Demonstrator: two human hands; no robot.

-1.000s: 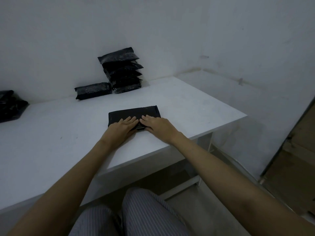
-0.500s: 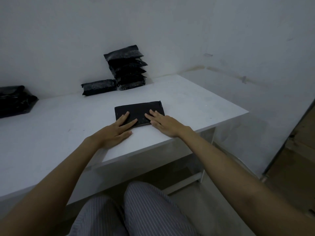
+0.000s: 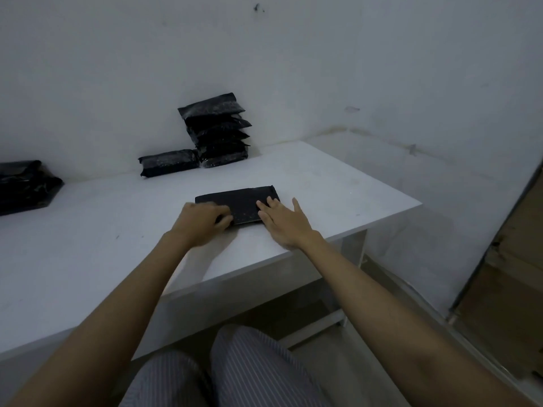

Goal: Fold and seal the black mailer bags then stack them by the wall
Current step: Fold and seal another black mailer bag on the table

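Observation:
A folded black mailer bag (image 3: 241,202) lies flat on the white table (image 3: 88,245), near its front edge. My left hand (image 3: 202,221) has its fingers curled round the bag's near left corner. My right hand (image 3: 283,221) lies flat with straight fingers on the bag's right part. By the wall stands a stack of several sealed black bags (image 3: 219,132). One more sealed bag (image 3: 169,163) lies beside the stack, on its left.
A pile of loose black bags (image 3: 23,186) sits at the far left of the table by the wall. The table's right end stops short of the side wall. My striped trousers (image 3: 223,374) show below the table edge.
My left hand slid to the bag's left corner and curled its fingers round it. My right hand shifted to the right along the bag. The view tilted a little.

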